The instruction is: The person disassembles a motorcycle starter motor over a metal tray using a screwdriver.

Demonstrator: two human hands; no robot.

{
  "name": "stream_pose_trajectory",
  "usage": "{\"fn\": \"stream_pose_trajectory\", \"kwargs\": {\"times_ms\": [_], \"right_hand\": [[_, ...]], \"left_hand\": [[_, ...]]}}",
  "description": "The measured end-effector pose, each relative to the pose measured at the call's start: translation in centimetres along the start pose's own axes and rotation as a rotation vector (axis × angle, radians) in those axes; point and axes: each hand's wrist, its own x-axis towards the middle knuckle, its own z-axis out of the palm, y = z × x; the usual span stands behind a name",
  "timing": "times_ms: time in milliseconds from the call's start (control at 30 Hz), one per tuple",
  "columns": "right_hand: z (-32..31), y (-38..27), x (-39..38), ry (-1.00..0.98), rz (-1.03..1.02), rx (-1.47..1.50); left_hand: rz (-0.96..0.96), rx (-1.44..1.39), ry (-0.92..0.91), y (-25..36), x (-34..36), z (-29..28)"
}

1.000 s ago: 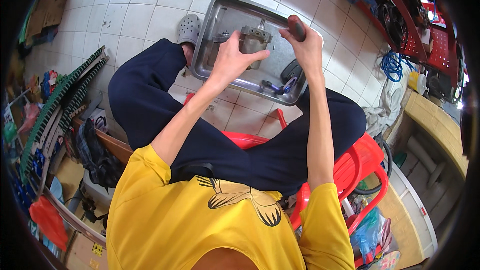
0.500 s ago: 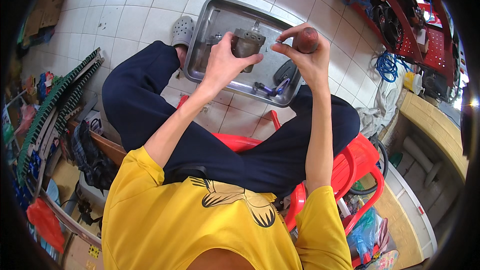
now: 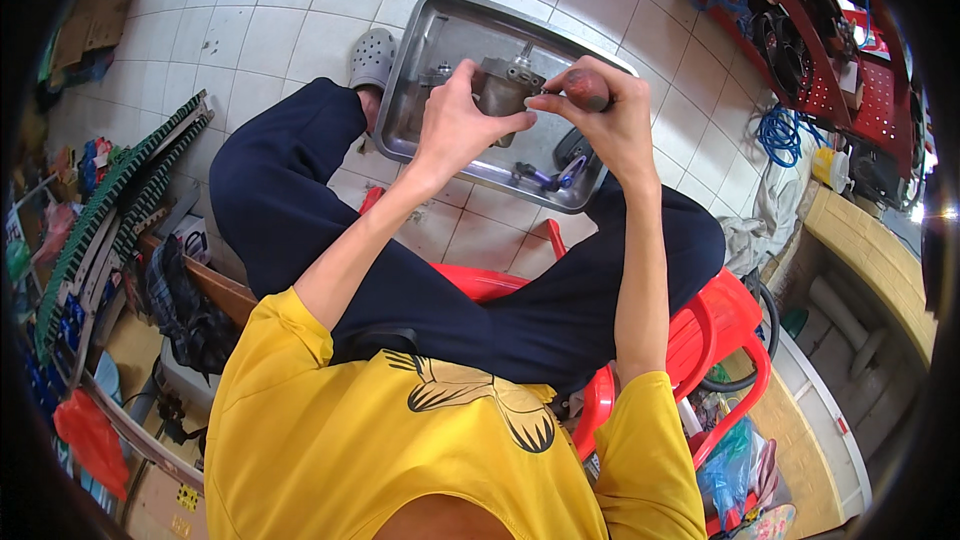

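Observation:
My left hand grips a grey metal housing with a shaft on top, standing in a steel tray. My right hand holds a red-handled tool, its handle end facing up; thumb and forefinger meet beside the housing, perhaps on a small piece too tiny to make out. A purple-and-silver part and a black object lie at the tray's near right. A smaller metal piece is at the left.
Around the tray are floor tiles, my foot in a grey clog and a red plastic chair. A red tool rack and coiled blue hose are at right; green-striped strips and clutter at left.
My right hand has turned the tool handle and moved left, bringing its fingertips to the housing. My left hand still holds the housing.

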Motion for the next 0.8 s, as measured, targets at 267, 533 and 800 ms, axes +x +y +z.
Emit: {"fn": "stream_pose_trajectory", "kwargs": {"times_ms": [267,533,800], "right_hand": [[0.29,-0.12,0.14,0.002,-0.064,-0.160],[0.36,-0.12,0.17,0.025,-0.087,-0.233],[0.54,0.65,0.22,0.073,-0.046,-0.188]], "left_hand": [[-0.025,0.065,-0.024,0.35,-0.17,0.00],[-0.016,0.065,-0.023,0.60,-0.21,-0.05],[-0.017,0.111,-0.018,0.71,-0.28,0.04]]}}
